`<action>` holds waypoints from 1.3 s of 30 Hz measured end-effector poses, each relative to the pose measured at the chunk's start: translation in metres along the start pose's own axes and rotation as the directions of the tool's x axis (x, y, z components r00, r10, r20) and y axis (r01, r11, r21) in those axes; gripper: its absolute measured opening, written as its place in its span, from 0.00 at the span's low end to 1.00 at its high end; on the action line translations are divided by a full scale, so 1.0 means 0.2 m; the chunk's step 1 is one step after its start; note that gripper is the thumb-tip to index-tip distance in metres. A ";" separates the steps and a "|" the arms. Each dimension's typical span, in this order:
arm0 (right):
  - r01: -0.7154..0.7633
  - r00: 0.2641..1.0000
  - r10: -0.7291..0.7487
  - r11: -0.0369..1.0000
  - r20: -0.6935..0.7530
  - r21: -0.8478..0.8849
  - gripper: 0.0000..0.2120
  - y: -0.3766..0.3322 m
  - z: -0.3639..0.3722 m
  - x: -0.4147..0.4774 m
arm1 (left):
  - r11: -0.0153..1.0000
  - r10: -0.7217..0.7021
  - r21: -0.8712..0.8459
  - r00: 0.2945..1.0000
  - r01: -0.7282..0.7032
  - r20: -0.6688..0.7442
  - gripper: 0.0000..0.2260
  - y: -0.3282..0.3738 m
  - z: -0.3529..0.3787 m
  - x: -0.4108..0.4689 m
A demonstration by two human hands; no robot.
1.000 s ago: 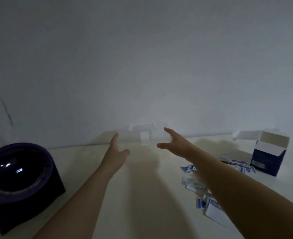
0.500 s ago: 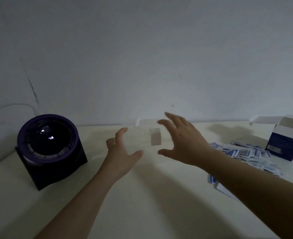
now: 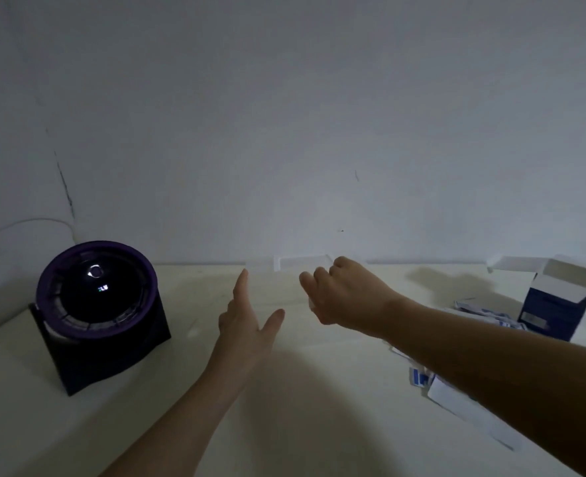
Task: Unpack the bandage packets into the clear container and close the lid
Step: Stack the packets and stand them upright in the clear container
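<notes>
Fingers: left hand [image 3: 247, 321] straight and released; right hand [image 3: 348, 297] curled over the container [image 3: 302, 262], grasp could not be told.
Container: clear, faint, at the table's [image 3: 147, 425] back edge; contents not visible.
Axis: long side lay along the wall.
Box [image 3: 556, 308]: upright, flaps open.
Packets [image 3: 470, 307]: loose beside box.
Device [image 3: 95, 304]: well apart, left.

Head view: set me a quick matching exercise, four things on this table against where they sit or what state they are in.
Things:
1. purple-rimmed device
2. blue carton
3. bandage packets
4. left hand

Places or states:
A. fingers straight, holding nothing
B. standing at the far right, top flaps open
C. at the left end of the table
D. scattered flat on the right side

Pairs: 1-C, 2-B, 3-D, 4-A.
</notes>
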State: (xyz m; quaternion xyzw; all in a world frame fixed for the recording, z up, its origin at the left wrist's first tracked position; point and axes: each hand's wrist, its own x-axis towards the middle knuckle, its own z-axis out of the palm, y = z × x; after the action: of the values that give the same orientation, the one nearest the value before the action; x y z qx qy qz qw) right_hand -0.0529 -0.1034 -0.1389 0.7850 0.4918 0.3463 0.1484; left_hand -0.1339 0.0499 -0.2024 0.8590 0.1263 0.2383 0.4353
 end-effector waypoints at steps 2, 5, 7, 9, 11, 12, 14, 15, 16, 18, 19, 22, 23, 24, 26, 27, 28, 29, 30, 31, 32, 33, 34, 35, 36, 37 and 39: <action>0.022 0.999 -0.023 0.999 0.030 0.034 0.15 0.00 -0.02 0.02 | 1.000 -0.003 -0.011 1.000 0.003 0.000 0.35 -0.01 0.01 0.01; 0.098 0.994 -0.102 0.991 0.041 0.092 0.15 0.02 -0.05 0.06 | 0.999 -0.005 -0.032 1.000 0.005 -0.008 0.35 -0.04 0.01 0.02; 0.133 0.981 -0.145 0.986 0.128 0.097 0.09 0.04 -0.09 0.07 | 0.999 -0.003 -0.042 1.000 0.003 -0.005 0.34 -0.05 0.01 0.02; 0.140 0.957 -0.157 0.987 0.244 0.083 0.07 0.08 -0.12 0.10 | 0.999 0.000 -0.044 1.000 0.000 -0.002 0.35 -0.05 0.01 0.02; 0.031 0.939 -0.093 0.982 0.332 0.188 0.17 0.13 -0.19 0.11 | 0.999 -0.009 -0.047 1.000 0.010 0.017 0.38 -0.05 0.00 0.02; -0.019 0.941 -0.061 0.972 0.333 0.233 0.18 0.15 -0.22 0.12 | 0.998 -0.019 -0.067 1.000 0.020 0.024 0.40 -0.04 -0.01 0.02; -0.057 0.953 -0.031 0.959 0.302 0.278 0.18 0.19 -0.25 0.15 | 0.988 -0.028 -0.152 1.000 0.028 0.000 0.42 0.00 -0.03 0.02; -0.062 0.961 -0.018 0.958 0.274 0.281 0.17 0.20 -0.26 0.16 | 0.981 -0.024 -0.193 0.999 0.017 -0.032 0.39 0.01 -0.04 0.03; -0.072 0.970 0.005 0.960 0.243 0.270 0.16 0.22 -0.27 0.18 | 0.975 -0.020 -0.222 0.998 0.005 -0.066 0.35 0.02 -0.05 0.03; -0.133 0.982 0.098 0.966 0.161 0.224 0.15 0.27 -0.25 0.22 | 0.965 -0.021 -0.264 0.996 -0.003 -0.088 0.29 0.02 -0.06 0.04; -0.179 0.980 0.157 0.964 0.124 0.195 0.15 0.29 -0.24 0.23 | 0.961 -0.022 -0.275 0.997 -0.001 -0.079 0.26 0.01 -0.05 0.04; -0.377 0.926 0.375 0.921 0.041 0.100 0.13 0.32 -0.18 0.30 | 0.974 0.028 -0.225 0.999 -0.036 -0.038 0.19 -0.01 -0.04 0.03; -0.448 0.893 0.448 0.886 0.027 0.114 0.14 0.32 -0.16 0.32 | 0.978 0.048 -0.202 0.998 -0.053 -0.030 0.16 -0.01 -0.04 0.03; -0.507 0.860 0.510 0.849 0.022 0.151 0.15 0.32 -0.14 0.34 | 0.981 0.065 -0.182 0.998 -0.068 -0.024 0.14 -0.02 -0.03 0.02; -0.569 0.813 0.582 0.790 0.009 0.229 0.14 0.31 -0.11 0.36 | 0.986 0.096 -0.136 0.995 -0.098 -0.018 0.11 -0.02 -0.03 0.02; -0.571 0.807 0.591 0.783 -0.008 0.247 0.13 0.31 -0.09 0.36 | 0.988 0.103 -0.117 0.995 -0.104 -0.014 0.10 -0.02 -0.03 0.01; -0.565 0.808 0.588 0.787 -0.024 0.247 0.12 0.30 -0.08 0.36 | 0.989 0.102 -0.106 0.995 -0.103 -0.015 0.10 -0.02 -0.03 0.01; -0.563 0.812 0.584 0.789 -0.016 0.248 0.11 0.30 -0.06 0.35 | 0.989 0.100 -0.104 0.995 -0.102 -0.022 0.10 -0.02 -0.03 0.01; -0.564 0.815 0.579 0.785 0.024 0.257 0.12 0.30 -0.04 0.34 | 0.989 0.096 -0.106 0.995 -0.098 -0.027 0.10 -0.02 -0.03 0.02; -0.566 0.820 0.565 0.776 0.094 0.277 0.12 0.29 -0.02 0.32 | 0.990 0.090 -0.105 0.996 -0.092 -0.026 0.10 -0.01 -0.03 0.02; -0.565 0.825 0.535 0.763 0.185 0.313 0.14 0.28 0.01 0.30 | 0.992 0.082 -0.093 0.996 -0.083 -0.020 0.11 -0.01 -0.03 0.02; -0.555 0.830 0.478 0.750 0.286 0.359 0.16 0.27 0.04 0.28 | 0.994 0.075 -0.073 0.997 -0.076 -0.016 0.11 -0.01 -0.03 0.02; -0.539 0.832 0.397 0.742 0.387 0.398 0.19 0.26 0.07 0.25 | 0.996 0.071 -0.050 0.997 -0.072 -0.016 0.13 -0.01 -0.03 0.02; -0.527 0.822 0.313 0.736 0.476 0.425 0.22 0.24 0.10 0.23 | 0.997 0.071 -0.020 0.997 -0.071 -0.014 0.15 -0.01 -0.03 0.02; -0.527 0.800 0.247 0.726 0.547 0.443 0.23 0.22 0.12 0.21 | 0.997 0.075 0.021 0.997 -0.075 -0.011 0.17 -0.01 -0.03 0.01; -0.536 0.776 0.202 0.710 0.598 0.456 0.24 0.21 0.13 0.19 | 0.994 0.082 0.072 0.997 -0.081 -0.007 0.19 0.00 -0.04 0.01; -0.549 0.761 0.169 0.681 0.626 0.485 0.24 0.19 0.14 0.14 | 0.982 0.088 0.167 0.996 -0.086 -0.007 0.21 0.01 -0.04 0.00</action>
State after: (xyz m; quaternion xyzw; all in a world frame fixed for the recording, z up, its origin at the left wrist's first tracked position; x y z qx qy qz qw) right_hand -0.0011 -0.0929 -0.1258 0.9338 0.3459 -0.0535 -0.0739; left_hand -0.1377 0.0545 -0.1968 0.8953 0.1111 0.2517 0.3503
